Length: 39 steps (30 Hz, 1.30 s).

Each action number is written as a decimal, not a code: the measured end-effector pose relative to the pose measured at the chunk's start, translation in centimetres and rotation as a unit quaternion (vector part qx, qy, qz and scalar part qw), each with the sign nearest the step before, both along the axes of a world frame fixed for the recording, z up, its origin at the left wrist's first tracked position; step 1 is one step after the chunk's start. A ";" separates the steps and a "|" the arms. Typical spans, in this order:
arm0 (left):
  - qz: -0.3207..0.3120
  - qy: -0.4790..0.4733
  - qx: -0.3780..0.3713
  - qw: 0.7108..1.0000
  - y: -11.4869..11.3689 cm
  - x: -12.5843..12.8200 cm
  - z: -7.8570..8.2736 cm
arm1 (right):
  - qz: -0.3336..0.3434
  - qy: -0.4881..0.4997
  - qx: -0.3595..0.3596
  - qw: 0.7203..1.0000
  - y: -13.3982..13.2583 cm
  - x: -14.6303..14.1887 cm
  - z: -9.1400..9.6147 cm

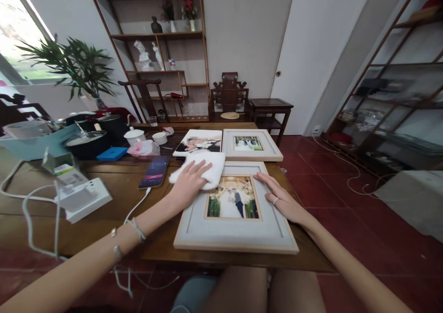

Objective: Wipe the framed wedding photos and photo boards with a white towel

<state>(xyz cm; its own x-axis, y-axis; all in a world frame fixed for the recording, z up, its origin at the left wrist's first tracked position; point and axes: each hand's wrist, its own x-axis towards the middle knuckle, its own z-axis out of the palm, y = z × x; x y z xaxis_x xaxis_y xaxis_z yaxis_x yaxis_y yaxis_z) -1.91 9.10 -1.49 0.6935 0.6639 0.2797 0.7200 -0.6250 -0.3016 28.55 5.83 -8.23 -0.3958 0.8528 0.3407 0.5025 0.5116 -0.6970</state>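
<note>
A pale wood picture frame (238, 249) with a wide white border and a photo of a couple in its middle lies face up on the wooden table, close to my body. My left hand (190, 183) is on a white cloth (216, 163), fingers bent over it, at the frame's upper left corner. Part of the cloth hangs past the frame towards the table. On the frame's right border rests my right hand (278, 195), its fingers stretched out and a ring on one of them. Its thumb cannot be made out.
Behind lie a second picture frame (273, 153) and a photo album or print (199, 140). A phone (154, 172) on a cable (138, 204), an open white box (85, 197), a blue box (111, 153) and a black pot (88, 142) crowd the table's left (145, 230).
</note>
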 end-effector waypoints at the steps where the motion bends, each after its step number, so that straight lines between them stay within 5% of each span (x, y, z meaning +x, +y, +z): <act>1: 0.007 -0.004 -0.020 1.000 0.0 0.0 -0.7 | 0.000 -0.003 -0.003 1.000 0.0 0.0 0.0; 5: 0.035 -0.030 -0.058 0.997 0.4 0.7 -1.8 | -0.003 -0.008 -0.012 1.000 -0.1 0.0 0.1; 10: 0.048 0.017 -0.082 0.995 -0.5 1.6 -0.9 | -0.002 -0.004 -0.008 1.000 -0.1 0.0 0.1; 19: 0.031 0.141 -0.205 0.968 -11.3 2.4 1.9 | -0.007 -0.012 -0.003 1.000 -0.2 -0.1 0.0; 22: 0.019 0.151 -0.191 0.970 -12.7 2.4 1.7 | -0.008 -0.017 -0.008 1.000 -0.2 0.0 0.0; 26: 0.032 0.120 -0.139 0.982 -10.1 2.1 0.7 | -0.006 -0.021 -0.012 1.000 -0.3 0.0 0.1; 34: 0.078 0.043 -0.053 0.995 -0.1 2.4 -0.4 | 0.001 -0.020 -0.012 1.000 -0.2 -0.1 0.3; 39: 0.075 0.051 -0.052 0.995 -0.4 2.9 -0.1 | 0.004 -0.011 -0.011 1.000 -0.2 -0.1 0.2</act>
